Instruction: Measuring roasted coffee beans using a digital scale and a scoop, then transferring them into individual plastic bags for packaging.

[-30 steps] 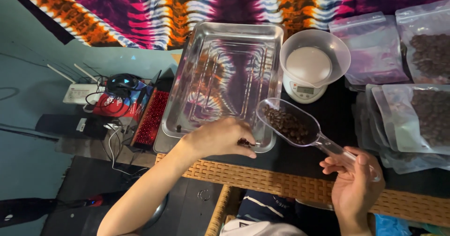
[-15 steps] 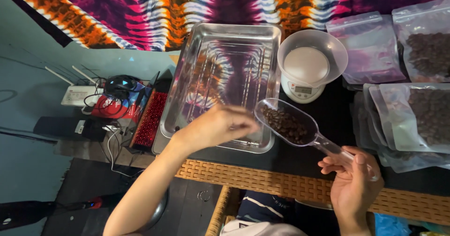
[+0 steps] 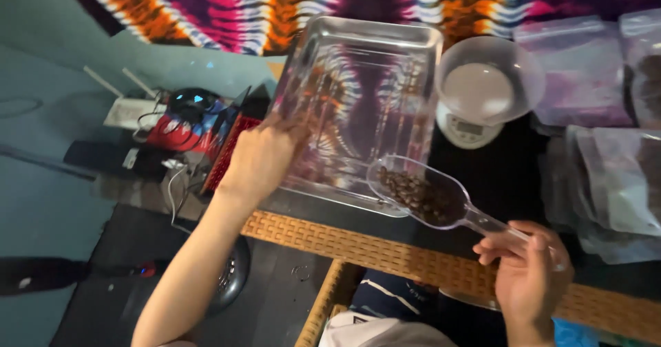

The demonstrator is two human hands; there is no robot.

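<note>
The right hand (image 3: 530, 278) is clamped on the scoop (image 3: 420, 194) of coffee beans; keep it level. The left hand (image 3: 265, 155) grips the metal tray (image 3: 365, 106) edge.

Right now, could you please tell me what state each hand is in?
Left hand: rests on the left rim of the metal tray; whether it grips cannot be told.
Right hand: closed on the handle of the clear scoop of coffee beans.

Left hand (image 3: 261, 155) reaches forward, fingers curled; right hand (image 3: 530, 278) closed, gripping.
</note>
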